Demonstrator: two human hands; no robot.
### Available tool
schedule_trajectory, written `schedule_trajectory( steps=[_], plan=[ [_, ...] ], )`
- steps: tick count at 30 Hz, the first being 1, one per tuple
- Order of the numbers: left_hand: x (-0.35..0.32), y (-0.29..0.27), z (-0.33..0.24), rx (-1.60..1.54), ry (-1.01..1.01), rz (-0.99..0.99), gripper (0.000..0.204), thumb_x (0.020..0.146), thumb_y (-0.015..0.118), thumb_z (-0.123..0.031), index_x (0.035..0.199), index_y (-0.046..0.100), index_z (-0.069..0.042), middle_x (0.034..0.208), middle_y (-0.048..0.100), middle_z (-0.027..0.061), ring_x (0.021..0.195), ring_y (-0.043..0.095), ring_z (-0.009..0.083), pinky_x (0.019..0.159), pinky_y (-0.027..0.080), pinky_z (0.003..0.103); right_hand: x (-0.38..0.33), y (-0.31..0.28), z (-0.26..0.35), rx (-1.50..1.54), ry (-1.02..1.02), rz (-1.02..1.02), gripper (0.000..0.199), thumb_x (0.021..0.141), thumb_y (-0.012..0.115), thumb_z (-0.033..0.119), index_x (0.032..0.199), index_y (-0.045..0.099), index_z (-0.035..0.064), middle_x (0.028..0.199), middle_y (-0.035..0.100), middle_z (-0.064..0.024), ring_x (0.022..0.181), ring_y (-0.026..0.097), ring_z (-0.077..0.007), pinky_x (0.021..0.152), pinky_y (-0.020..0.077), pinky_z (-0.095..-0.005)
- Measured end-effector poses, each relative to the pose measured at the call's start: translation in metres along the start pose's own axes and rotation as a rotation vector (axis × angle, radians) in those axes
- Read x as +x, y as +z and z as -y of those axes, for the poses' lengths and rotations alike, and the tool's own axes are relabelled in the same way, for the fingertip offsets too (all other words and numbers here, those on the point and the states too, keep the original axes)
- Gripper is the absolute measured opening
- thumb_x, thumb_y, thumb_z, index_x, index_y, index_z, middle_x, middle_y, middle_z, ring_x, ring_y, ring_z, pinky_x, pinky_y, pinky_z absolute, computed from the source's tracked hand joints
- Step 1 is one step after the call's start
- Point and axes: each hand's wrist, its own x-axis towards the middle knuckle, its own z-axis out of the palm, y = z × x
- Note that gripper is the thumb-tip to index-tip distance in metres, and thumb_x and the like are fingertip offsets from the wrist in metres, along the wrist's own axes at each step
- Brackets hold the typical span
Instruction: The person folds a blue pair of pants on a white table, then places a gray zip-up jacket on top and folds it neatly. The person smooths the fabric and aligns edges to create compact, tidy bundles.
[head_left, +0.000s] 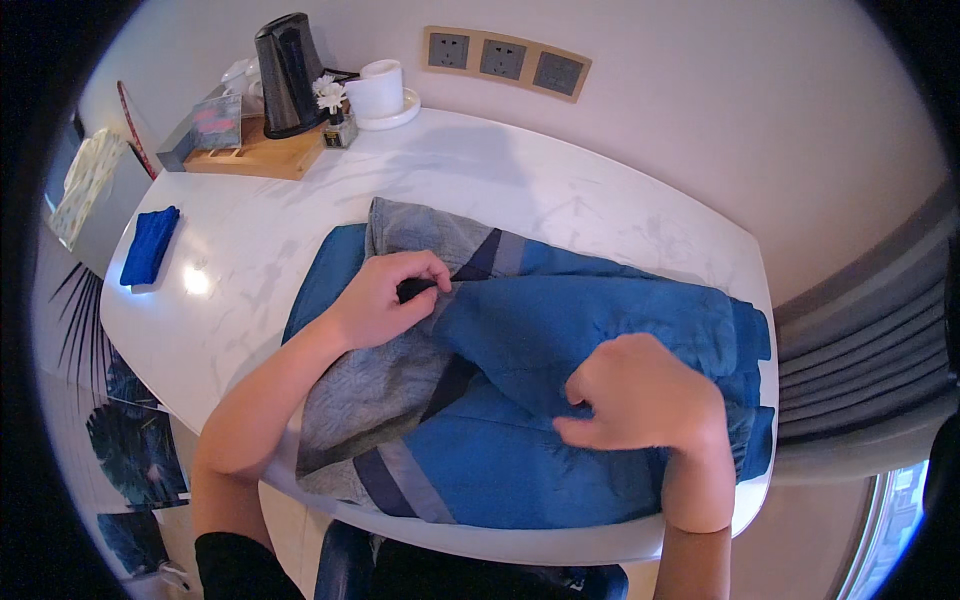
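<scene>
A blue and grey jacket [560, 310] lies spread and partly folded across the white table, with dark and light grey bands between its colours. Its blue parts reach toward the right edge of the table. At the grey and blue border near the jacket's upper middle, my left hand [388, 298] pinches the cloth between thumb and fingers. My right hand [640, 395] is over the blue part on the right, fingers loosely curled. A gap shows between its thumb and forefinger, and no cloth is visible in it.
On the white table [230, 330], a folded blue cloth [150, 246] lies at the left. A wooden tray [262, 160] with a black kettle [288, 75] stands at the back left, beside a white cup [376, 88] and small flowers [329, 94]. A grey curtain [870, 350] hangs at the right.
</scene>
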Motion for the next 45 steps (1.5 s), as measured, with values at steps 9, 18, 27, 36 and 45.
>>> schedule_trajectory(
  steps=[9, 18, 27, 36, 45],
  plan=[
    [0.0, 0.009, 0.002, 0.288, 0.226, -0.19, 0.016, 0.07, 0.06, 0.004, 0.084, 0.058, -0.004, 0.102, 0.059, 0.0112, 0.096, 0.059, 0.0291, 0.087, 0.047, 0.035, 0.056, 0.06, -0.058, -0.046, 0.073, -0.518, 0.066, 0.09, 0.059, 0.051, 0.143, 0.048, 0.0135, 0.144, 0.043, -0.0228, 0.134, 0.041, -0.0374, 0.109, 0.0343, -0.0478],
    [-0.004, 0.017, -0.055, 0.447, 0.368, -0.114, 0.04, 0.072, 0.069, -0.007, 0.11, 0.057, -0.005, 0.133, 0.051, 0.0211, 0.117, 0.052, 0.0405, 0.101, 0.043, 0.045, 0.077, 0.088, -0.062, 0.036, 0.108, -0.5, 0.076, 0.09, 0.054, 0.062, 0.15, 0.04, 0.0174, 0.154, 0.033, -0.0232, 0.144, 0.028, -0.0384, 0.116, 0.0222, -0.0547],
    [0.095, 0.08, -0.11, 0.59, 0.507, 0.183, 0.074, 0.089, 0.066, -0.039, 0.151, 0.035, -0.014, 0.16, 0.02, 0.0186, 0.142, 0.029, 0.0437, 0.114, 0.028, 0.055, 0.098, 0.102, -0.084, -0.167, 0.174, -0.699, 0.06, 0.091, 0.054, 0.038, 0.144, 0.045, 0.011, 0.15, 0.041, -0.0189, 0.14, 0.035, -0.036, 0.114, 0.0277, -0.0542],
    [0.111, 0.138, -0.051, 0.624, 0.411, 0.301, 0.074, 0.091, 0.06, -0.044, 0.153, 0.032, -0.014, 0.16, 0.02, 0.0192, 0.145, 0.025, 0.0392, 0.117, 0.022, 0.054, 0.025, 0.086, -0.148, -0.095, 0.874, -0.482, 0.073, 0.097, 0.034, 0.062, 0.151, 0.038, 0.0129, 0.153, 0.034, -0.0239, 0.145, 0.027, -0.0367, 0.116, 0.0195, -0.055],
    [0.111, 0.139, -0.058, 0.662, 0.377, 0.377, 0.068, 0.087, 0.068, -0.041, 0.147, 0.043, -0.022, 0.159, 0.027, 0.015, 0.147, 0.025, 0.0358, 0.117, 0.021, 0.058, -0.099, 0.08, -0.221, 0.136, 1.219, -0.487, 0.081, 0.092, 0.037, 0.07, 0.152, 0.036, 0.0153, 0.152, 0.039, -0.0191, 0.142, 0.033, -0.0341, 0.113, 0.0274, -0.0574]
  ],
)
